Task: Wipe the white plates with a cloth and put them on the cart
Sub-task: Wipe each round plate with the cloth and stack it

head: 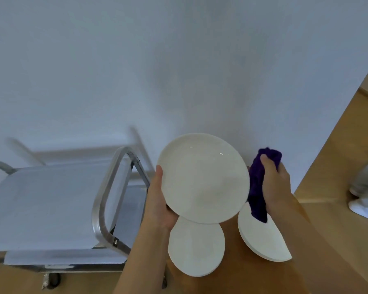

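Observation:
My left hand (157, 200) grips a white plate (203, 178) by its left rim and holds it tilted up, its face toward me, above the wooden table (253, 274). To the right of that plate, my right hand (274, 183) grips a bunched purple cloth (256, 187), which hangs just beside the plate's right edge. Two more white plates lie flat on the table: one (197, 249) below the held plate, another (261, 240) under my right forearm, partly hidden. The steel cart (106, 187) stands at the left with a bare top shelf.
A white wall fills the background. The cart's tubular handle (123, 153) rises close to my left hand. A wooden surface (327, 166) stretches off to the right, with a blurred grey and white thing (365, 192) at the right edge.

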A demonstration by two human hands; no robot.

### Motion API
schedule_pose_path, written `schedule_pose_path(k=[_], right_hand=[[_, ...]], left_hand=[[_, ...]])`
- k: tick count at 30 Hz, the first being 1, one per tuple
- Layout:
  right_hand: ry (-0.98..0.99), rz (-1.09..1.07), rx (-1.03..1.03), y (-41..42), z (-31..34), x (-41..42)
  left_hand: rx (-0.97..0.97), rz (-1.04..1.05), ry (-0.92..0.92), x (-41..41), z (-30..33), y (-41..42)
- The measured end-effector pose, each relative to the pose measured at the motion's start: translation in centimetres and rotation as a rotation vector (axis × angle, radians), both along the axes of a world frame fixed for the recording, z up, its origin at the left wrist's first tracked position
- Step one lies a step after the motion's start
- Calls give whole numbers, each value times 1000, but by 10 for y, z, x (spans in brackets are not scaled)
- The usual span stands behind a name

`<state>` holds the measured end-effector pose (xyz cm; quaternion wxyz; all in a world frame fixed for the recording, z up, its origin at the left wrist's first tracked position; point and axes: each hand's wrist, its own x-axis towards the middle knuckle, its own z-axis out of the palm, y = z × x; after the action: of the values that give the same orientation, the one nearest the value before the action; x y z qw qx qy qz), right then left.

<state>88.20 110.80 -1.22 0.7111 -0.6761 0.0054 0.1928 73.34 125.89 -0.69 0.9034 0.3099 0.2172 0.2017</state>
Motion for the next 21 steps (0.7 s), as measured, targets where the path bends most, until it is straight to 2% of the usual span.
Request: schedule_pose_path(k=[2,3,5,6,8,9,12,14,18,21], right_hand=[[-253,12,-41,11,1,1],[-434,47,-125,15,1,0],[-806,104,-409,26,-3,-3],[-925,105,-561,32,-5,-5],[-966,117,-739,46,-5,-11],[-954,151,-739,53,-3,-15],[-930,299,-485,70,8,-33],[-1021,402,-395,75,12,-50],[-1192,639,-341,68,1,-72],[-1099,920,-330,48,-23,-71]], left_hand=[[56,31,61,2,3,-4],[84,45,73,4,5,-5],[168,65,79,7,8,-6],[219,66,100,8,10,-8],[282,34,173,11,12,-15],[309,14,203,12,11,-19],[408,11,224,17,9,-27],[416,62,182,15,7,-22],[214,130,159,1,0,-4],[88,107,163,-5,-5,3]])
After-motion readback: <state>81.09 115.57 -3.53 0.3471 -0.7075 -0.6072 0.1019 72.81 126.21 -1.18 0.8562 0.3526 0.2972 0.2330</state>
